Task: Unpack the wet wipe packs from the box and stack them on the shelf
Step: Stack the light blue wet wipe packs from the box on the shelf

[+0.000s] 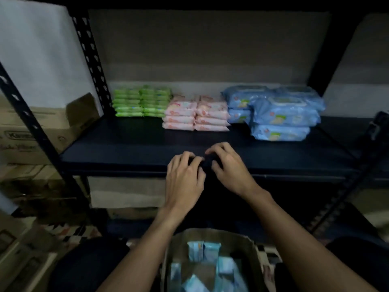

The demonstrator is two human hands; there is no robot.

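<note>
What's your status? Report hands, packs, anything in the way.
Left hand and right hand empty, fingers loosely curled, over shelf front edge. Packs in box below; green stacks, pink stacks, blue stacks on shelf. No obstruction seen.

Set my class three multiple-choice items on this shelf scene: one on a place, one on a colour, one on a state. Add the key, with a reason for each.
1. Where on the shelf do the pink packs stand?
A. between the green packs and the blue packs
B. left of the green ones
C. on top of the blue ones

2. What colour are the boxed packs?
A. red
B. light blue
C. yellow

3. What do the left hand and the right hand hold?
A. a pink pack
B. a green pack
C. nothing

Key: 1 A, green stacks lie to their left and blue to their right. 2 B, pale blue packs show inside the open box. 3 C, both hands are over the shelf's front edge with loosely curled, empty fingers.
</note>
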